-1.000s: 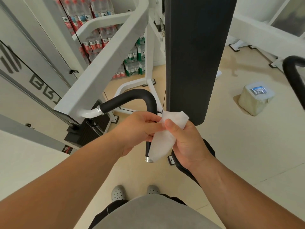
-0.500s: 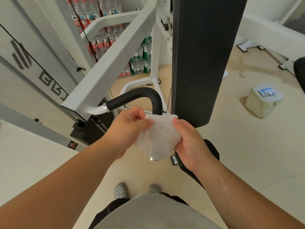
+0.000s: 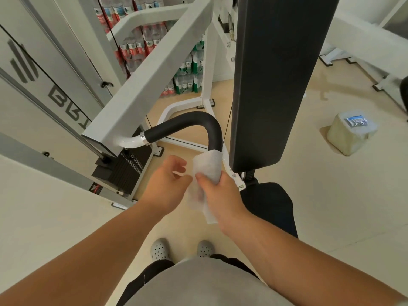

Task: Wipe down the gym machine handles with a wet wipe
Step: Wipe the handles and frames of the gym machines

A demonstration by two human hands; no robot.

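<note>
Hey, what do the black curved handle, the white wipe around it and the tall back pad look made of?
Handle: probably a rubber or foam sleeve, matte black with soft highlights. Wet wipe: thin nonwoven cloth, faintly translucent, creasing under the right hand. Back pad: likely vinyl upholstery, smooth with a dull sheen.

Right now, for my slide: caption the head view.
Right hand grips wet wipe round black handle; left hand hovers beside it.

The wet wipe (image 3: 207, 166) in my right hand (image 3: 223, 195) is thin, fibrous cloth; the handle (image 3: 189, 121) is matt black rubber, its collar (image 3: 143, 138) shiny metal.
</note>
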